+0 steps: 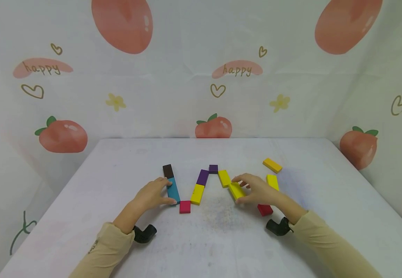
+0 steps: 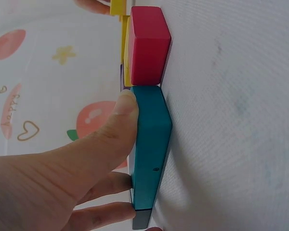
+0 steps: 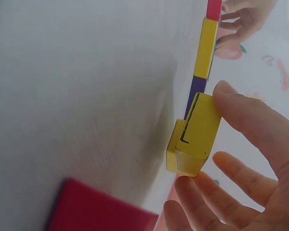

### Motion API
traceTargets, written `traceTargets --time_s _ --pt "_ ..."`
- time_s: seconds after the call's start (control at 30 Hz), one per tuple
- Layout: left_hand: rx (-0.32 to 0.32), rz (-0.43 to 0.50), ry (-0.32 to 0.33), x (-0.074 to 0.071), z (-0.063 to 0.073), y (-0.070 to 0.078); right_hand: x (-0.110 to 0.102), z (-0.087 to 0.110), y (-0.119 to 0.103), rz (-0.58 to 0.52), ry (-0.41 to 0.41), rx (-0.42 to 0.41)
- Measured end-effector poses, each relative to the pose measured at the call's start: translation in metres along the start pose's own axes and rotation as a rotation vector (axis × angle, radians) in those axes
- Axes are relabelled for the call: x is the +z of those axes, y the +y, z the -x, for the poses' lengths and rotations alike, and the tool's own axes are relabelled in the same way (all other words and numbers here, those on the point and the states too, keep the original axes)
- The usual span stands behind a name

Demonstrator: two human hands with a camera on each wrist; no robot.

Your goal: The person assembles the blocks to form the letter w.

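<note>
Coloured blocks lie in a zigzag on the white table. My left hand (image 1: 151, 195) rests its thumb and fingertips on the blue block (image 2: 151, 149), which lies between the dark brown block (image 1: 167, 171) and the red block (image 2: 149, 45). With thumb and fingers, my right hand (image 1: 258, 190) holds a yellow block (image 3: 201, 127). It looks slightly raised, close to the near end of another yellow block (image 1: 224, 178). A purple block (image 1: 202, 177) and a yellow block (image 1: 197, 194) make the middle slant, with a small purple block (image 1: 213, 168) at its top.
Beyond the right hand lie a loose yellow block (image 1: 272, 165) and another yellow block (image 1: 272, 181), partly hidden by the forearm. A second red block (image 1: 265, 209) sits below that wrist. Black wrist devices (image 1: 145, 233) hang under both cuffs. A printed cloth (image 1: 173, 85) stands behind the table.
</note>
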State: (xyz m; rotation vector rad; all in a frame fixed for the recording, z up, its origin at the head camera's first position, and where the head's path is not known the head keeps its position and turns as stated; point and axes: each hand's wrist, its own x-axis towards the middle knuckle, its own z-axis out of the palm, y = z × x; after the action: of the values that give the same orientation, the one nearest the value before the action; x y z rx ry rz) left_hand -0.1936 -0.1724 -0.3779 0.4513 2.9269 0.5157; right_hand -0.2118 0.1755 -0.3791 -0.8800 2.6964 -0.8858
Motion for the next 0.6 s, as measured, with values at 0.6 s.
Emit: traceTargets --time_s 0.6 --pt "-0.048 -0.008 -0.025 -0.006 0.004 0.010 0.009 0.000 -0.007 0.009 0.011 0.046"
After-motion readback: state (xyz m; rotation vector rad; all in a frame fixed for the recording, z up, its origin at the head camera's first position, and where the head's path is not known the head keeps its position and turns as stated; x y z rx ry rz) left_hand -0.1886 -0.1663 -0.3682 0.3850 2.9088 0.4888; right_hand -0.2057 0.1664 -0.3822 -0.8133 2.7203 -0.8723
